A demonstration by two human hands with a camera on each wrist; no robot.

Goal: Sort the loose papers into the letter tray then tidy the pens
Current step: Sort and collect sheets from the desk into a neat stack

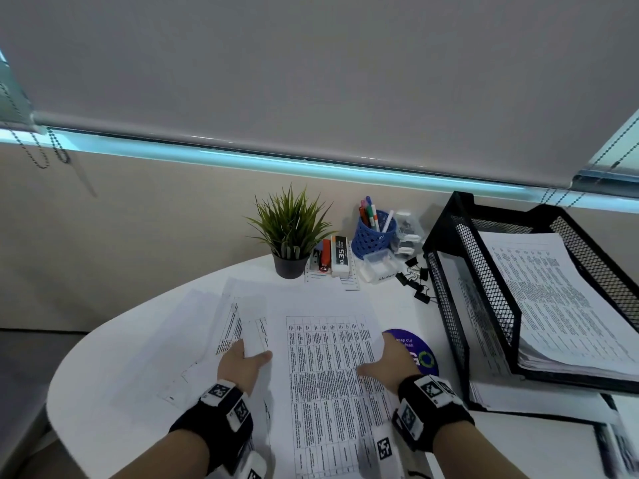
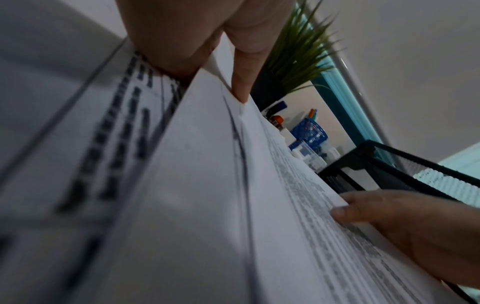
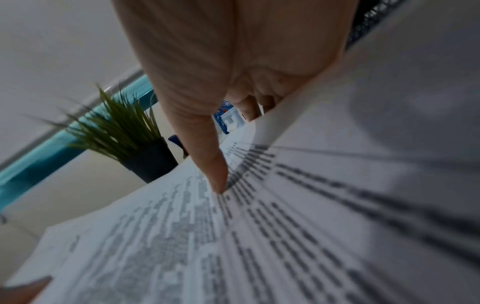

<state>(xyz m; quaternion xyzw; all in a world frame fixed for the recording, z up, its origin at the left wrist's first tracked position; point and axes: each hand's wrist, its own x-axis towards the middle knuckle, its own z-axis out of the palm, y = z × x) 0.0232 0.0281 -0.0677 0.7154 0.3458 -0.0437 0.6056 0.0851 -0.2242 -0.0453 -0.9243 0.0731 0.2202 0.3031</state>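
Note:
A printed sheet [image 1: 328, 375] with a dense text table lies on top of other loose papers [image 1: 204, 319] on the white table [image 1: 103, 375]. My left hand [image 1: 242, 363] pinches its left edge, thumb [image 2: 242, 82] on top and the other fingers hidden beneath. At the sheet's right edge my right hand [image 1: 392, 357] does the same, with the thumb [image 3: 207, 156] pressing the print and fingers [image 3: 249, 109] curled under. A black mesh letter tray [image 1: 446, 305] stands at the right, with a paper stack [image 1: 553, 299] on its upper tier. Pens [image 1: 370, 212] stand in a blue holder [image 1: 375, 238].
A potted plant [image 1: 290, 236], a stapler and a white box [image 1: 337, 259] stand behind the papers. Black binder clips [image 1: 416, 281] lie beside the tray. A purple round sticker [image 1: 423, 354] shows under my right hand. The table's curved edge runs along the left.

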